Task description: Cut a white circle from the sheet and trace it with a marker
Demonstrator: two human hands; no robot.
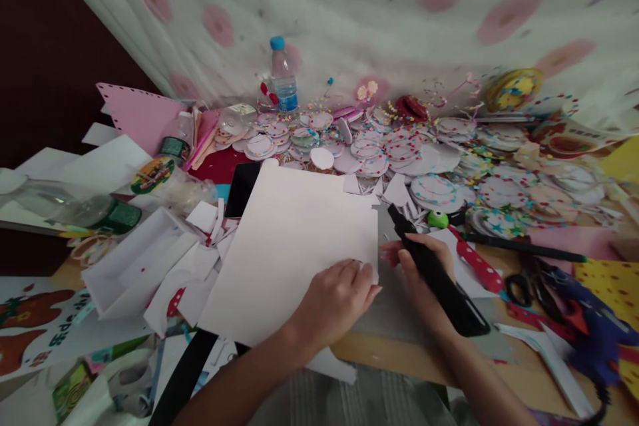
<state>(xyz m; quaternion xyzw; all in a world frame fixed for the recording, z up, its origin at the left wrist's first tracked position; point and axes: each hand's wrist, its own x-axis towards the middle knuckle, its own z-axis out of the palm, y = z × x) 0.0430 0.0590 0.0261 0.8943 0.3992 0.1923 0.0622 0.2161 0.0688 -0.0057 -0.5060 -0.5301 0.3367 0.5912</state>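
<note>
A large white sheet of paper [294, 239] lies tilted on the table in front of me. My left hand [339, 296] rests on its lower right corner with the fingers curled down onto the sheet, pressing it. My right hand [424, 273] is closed round a long black tool [439, 276], perhaps a utility knife, whose tip points up and left beside the paper's right edge. The fingertips of both hands are close together at that edge.
Many decorated paper discs [429, 166] cover the far table. A blue-capped water bottle [283, 76] stands at the back, other bottles [74, 206] lie left. A black phone [242, 188], an open white box [134, 259], black scissors [529, 283] and a black pen [524, 247] lie around.
</note>
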